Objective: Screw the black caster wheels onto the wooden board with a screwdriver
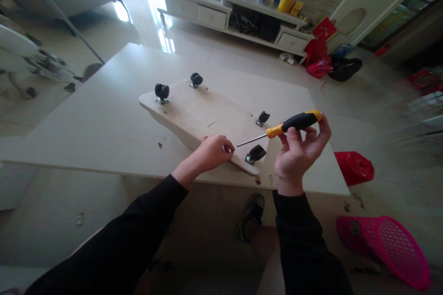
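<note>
A pale board (pixel 194 115) lies on the white table (pixel 86 124) with casters pointing up near its corners. Two black casters, a left one (pixel 161 92) and a far one (pixel 196 79), stand at its left end. At the right end are another far caster (pixel 263 117) and a near caster (pixel 256 153). My right hand (pixel 299 152) holds a yellow and black screwdriver (pixel 299 122), its shaft slanting down leftward. My left hand (pixel 216 151) is pinched at the board's near edge, close to the screwdriver's tip; what its fingertips hold is too small to make out.
A small dark piece (pixel 159 145) lies on the table left of the board. Beyond stands a white TV cabinet (pixel 207 14) with tools and boxes on top. On the floor to the right are a red bucket (pixel 355 168) and a pink basket (pixel 398 249).
</note>
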`<move>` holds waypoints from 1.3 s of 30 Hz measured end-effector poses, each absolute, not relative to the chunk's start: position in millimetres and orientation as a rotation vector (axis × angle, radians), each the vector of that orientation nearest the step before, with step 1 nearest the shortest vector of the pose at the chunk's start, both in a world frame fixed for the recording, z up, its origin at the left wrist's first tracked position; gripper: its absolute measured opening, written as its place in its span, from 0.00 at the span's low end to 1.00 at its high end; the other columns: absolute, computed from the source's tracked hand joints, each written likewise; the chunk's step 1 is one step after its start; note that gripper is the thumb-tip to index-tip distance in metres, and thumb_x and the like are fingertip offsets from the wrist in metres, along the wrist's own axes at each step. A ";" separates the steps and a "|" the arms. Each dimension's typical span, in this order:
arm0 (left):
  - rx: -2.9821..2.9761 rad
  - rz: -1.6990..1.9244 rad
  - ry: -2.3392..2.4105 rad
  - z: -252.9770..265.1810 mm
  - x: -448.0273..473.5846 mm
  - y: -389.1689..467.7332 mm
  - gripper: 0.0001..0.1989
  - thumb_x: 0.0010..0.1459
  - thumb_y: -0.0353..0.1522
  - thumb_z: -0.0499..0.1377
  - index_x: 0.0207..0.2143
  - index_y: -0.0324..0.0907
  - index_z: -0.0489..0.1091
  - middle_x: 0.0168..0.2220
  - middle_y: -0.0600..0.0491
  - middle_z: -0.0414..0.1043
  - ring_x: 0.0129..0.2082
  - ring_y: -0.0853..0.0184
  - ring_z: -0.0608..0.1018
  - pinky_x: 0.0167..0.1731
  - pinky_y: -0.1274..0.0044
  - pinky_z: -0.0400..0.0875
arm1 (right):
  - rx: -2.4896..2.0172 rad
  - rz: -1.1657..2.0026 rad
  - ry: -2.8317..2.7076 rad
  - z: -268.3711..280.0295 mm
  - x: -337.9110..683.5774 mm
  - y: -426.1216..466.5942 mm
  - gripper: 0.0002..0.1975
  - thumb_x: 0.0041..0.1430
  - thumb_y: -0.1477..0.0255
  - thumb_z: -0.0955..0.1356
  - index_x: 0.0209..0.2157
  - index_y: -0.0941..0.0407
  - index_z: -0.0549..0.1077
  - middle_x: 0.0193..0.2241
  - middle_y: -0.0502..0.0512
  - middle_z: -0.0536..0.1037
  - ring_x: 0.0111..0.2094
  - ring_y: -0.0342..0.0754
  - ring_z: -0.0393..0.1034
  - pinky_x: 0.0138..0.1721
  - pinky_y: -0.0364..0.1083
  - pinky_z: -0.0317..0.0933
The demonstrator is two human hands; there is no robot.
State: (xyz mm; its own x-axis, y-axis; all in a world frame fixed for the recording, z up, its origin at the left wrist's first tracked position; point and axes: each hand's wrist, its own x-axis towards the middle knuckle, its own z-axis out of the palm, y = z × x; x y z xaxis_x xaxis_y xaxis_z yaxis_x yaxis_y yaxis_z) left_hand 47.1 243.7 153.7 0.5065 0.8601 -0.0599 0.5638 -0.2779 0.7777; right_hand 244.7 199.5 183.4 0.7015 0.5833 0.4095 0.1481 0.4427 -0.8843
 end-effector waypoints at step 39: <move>2.048 0.359 1.186 155.3 39.7 243.2 0.09 0.59 0.33 0.67 0.42 0.46 0.85 0.47 0.48 0.82 0.54 0.52 0.79 0.63 0.54 0.60 | -0.987 0.279 -1.012 170.5 238.5 199.7 0.35 0.56 0.73 0.75 0.64 0.37 0.71 0.50 0.49 0.71 0.46 0.46 0.80 0.49 0.54 0.82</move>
